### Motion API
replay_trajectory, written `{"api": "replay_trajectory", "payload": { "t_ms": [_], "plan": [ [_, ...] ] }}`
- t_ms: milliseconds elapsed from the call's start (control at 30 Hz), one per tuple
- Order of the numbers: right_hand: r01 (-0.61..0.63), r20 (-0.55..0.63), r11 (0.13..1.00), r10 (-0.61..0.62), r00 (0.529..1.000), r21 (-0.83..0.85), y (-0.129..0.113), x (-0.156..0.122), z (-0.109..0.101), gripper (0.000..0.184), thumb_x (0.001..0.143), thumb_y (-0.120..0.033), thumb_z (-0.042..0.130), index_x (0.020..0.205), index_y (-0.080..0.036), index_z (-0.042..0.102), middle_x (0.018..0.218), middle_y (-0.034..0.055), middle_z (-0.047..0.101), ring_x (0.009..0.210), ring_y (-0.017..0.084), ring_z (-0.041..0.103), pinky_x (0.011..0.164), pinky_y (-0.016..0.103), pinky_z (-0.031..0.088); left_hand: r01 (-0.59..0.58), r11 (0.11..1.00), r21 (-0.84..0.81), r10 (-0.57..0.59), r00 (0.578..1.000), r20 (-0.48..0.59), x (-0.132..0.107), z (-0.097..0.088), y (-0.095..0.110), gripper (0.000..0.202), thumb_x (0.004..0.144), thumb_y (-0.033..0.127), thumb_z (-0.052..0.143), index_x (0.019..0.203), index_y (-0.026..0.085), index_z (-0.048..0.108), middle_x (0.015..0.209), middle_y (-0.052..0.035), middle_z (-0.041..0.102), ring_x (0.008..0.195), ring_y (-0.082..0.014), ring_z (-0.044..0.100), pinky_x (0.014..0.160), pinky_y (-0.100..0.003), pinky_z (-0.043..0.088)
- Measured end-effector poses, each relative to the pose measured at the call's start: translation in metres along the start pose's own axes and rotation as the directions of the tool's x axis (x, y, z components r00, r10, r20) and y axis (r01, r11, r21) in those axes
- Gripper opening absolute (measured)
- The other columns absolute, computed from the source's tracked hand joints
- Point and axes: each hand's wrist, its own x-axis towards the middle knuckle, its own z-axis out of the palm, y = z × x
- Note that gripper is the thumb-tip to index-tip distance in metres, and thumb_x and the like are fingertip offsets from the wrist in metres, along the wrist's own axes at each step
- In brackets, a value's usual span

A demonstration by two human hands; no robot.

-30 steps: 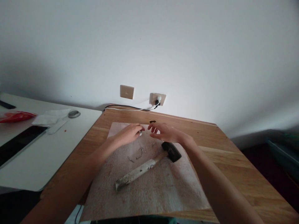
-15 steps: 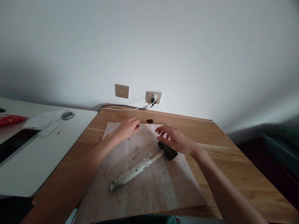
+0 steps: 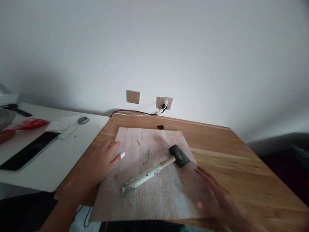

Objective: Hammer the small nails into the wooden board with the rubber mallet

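A pale wooden board (image 3: 154, 190) lies on the table. Across it rests a hammer (image 3: 149, 174), its dark head to the right and its worn whitish handle to the lower left. Several small nails (image 3: 147, 155) are scattered beyond the handle, and a row of tiny dark spots runs near the board's far edge. My left hand (image 3: 102, 161) is at the board's left edge, thumb apart from the fingers, a white patch on the thumb tip. By the right edge is my right hand (image 3: 220, 199), blurred, its fingers stretched out. Neither hand shows anything held.
A white table (image 3: 79, 141) adjoins the wooden table (image 3: 241, 174) on the left, bearing a dark-screened device (image 3: 31, 151), a grey tape roll (image 3: 83, 120) and a red wrapper (image 3: 36, 123). Cables (image 3: 140, 112) run along the wall to a socket (image 3: 170, 102).
Both hands have moved from above the far part of the board down and outward to its sides. The view has shifted a little; the hammer stays on the board.
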Motion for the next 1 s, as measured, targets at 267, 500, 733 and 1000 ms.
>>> {"api": "replay_trajectory", "payload": {
  "t_ms": [267, 500, 733, 1000],
  "plan": [
    [-0.074, 0.055, 0.996, 0.071, 0.996, 0.049, -0.014, -0.019, 0.031, 0.09, 0.084, -0.038, 0.083, 0.165, -0.045, 0.043, 0.181, 0.002, 0.018, 0.158, 0.042, 0.036, 0.119, 0.053, 0.051, 0.22, 0.956, -0.196, -0.255, 0.951, -0.176, -0.055, 0.016, 0.009, 0.032, 0.093, 0.039, 0.056, 0.118, 0.025, 0.069, 0.133, -0.0099, 0.074, 0.127, -0.0316, 0.069, 0.109, -0.049, 0.056],
    [0.07, 0.039, 0.997, -0.069, 0.997, -0.037, -0.045, 0.016, 0.053, 0.087, 0.086, -0.04, 0.08, 0.166, -0.033, 0.045, 0.182, 0.0064, 0.018, 0.16, 0.043, 0.033, 0.123, 0.057, 0.045, 0.367, 0.843, -0.394, -0.46, 0.871, -0.172, -0.036, -0.003, -0.012, 0.033, 0.087, 0.05, 0.056, 0.099, 0.024, 0.071, 0.119, -0.0083, 0.074, 0.112, -0.0281, 0.073, 0.094, -0.04, 0.063],
    [0.121, 0.182, 0.993, -0.118, 0.976, -0.002, -0.105, 0.029, 0.055, 0.085, 0.095, -0.039, 0.076, 0.17, -0.028, 0.038, 0.182, 0.0079, 0.008, 0.164, 0.042, 0.018, 0.127, 0.063, 0.036, 0.53, 0.764, -0.367, -0.612, 0.776, -0.153, -0.023, -0.029, -0.052, 0.035, 0.078, 0.047, 0.058, 0.098, 0.022, 0.073, 0.145, -0.011, 0.065, 0.118, -0.03, 0.072, 0.102, -0.042, 0.06],
    [0.096, 0.186, 0.968, -0.141, 0.972, 0.234, -0.142, 0.061, 0.054, 0.06, 0.106, -0.045, 0.062, 0.161, -0.025, 0.05, 0.177, 0.0119, 0.032, 0.159, 0.03, 0.039, 0.127, 0.048, 0.041, 0.505, 0.862, -0.034, -0.505, 0.851, -0.148, -0.01, -0.052, -0.089, 0.023, 0.088, 0.033, 0.058, 0.101, 0.019, 0.071, 0.141, -0.0145, 0.064, 0.145, -0.0322, 0.051, 0.126, -0.053, 0.038]
  ]
}}
